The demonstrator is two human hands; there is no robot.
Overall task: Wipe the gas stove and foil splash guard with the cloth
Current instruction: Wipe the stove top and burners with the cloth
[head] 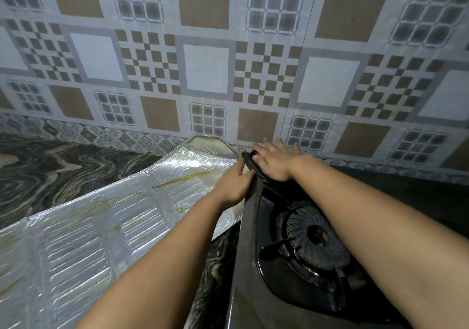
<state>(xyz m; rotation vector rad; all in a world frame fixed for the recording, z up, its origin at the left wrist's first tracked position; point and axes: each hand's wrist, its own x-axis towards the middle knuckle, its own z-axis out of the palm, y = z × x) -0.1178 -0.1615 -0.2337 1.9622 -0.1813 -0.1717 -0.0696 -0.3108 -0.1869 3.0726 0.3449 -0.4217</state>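
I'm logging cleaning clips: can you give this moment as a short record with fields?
stove: gas stove, dark, burner visible
cloth: dark cloth at the stove's far left corner
right hand: right hand flat on the cloth, fingers spread
left hand: left hand grips the stove's left edge
splash guard: foil splash guard lying left of the stove, yellow stains on it

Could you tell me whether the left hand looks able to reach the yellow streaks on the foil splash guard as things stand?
Probably yes. The left hand grips the stove edge right beside the foil splash guard, and nothing lies between it and the yellow streaks.
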